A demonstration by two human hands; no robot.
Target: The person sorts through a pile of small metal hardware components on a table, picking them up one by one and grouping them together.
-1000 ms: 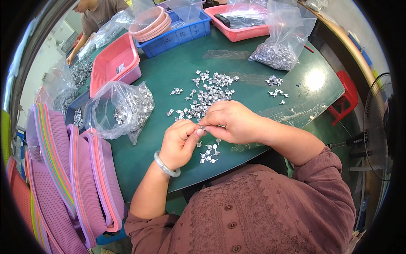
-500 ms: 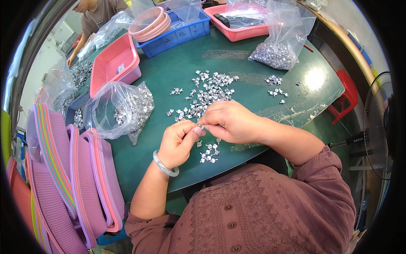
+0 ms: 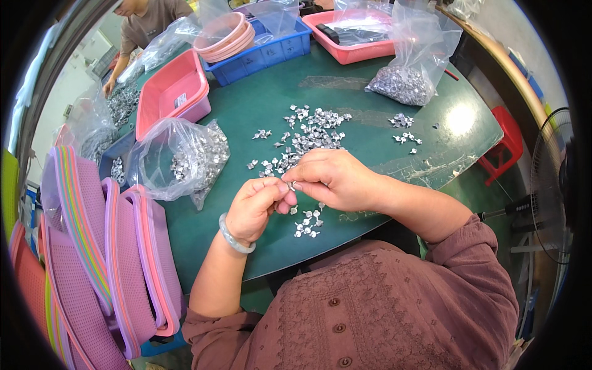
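My left hand (image 3: pixel 254 208), with a pale bangle (image 3: pixel 233 234) at the wrist, is closed, its thumb and fingers pinched together. Its fingertips meet those of my right hand (image 3: pixel 332 177), also closed in a pinch. Between them shows a small silvery metal part (image 3: pixel 291 184), partly covered by the fingers. Just beyond my hands a loose pile of small metal parts (image 3: pixel 312 137) is spread over the green table (image 3: pixel 246 160). A smaller group of metal parts (image 3: pixel 308 223) lies near the table's front edge, below my right hand.
An open clear bag of metal parts (image 3: pixel 200 157) lies at left; another bag (image 3: pixel 404 85) stands far right. Purple baskets (image 3: pixel 132 265) are stacked at lower left. A pink basket (image 3: pixel 169 92), a blue crate (image 3: pixel 265 58) and a pink tray (image 3: pixel 354 52) line the back. A fan (image 3: pixel 552 185) stands right.
My left thumb has shifted and the left fingers have curled differently around the small part. Both hands remain together in nearly the same place. The whole view has moved slightly.
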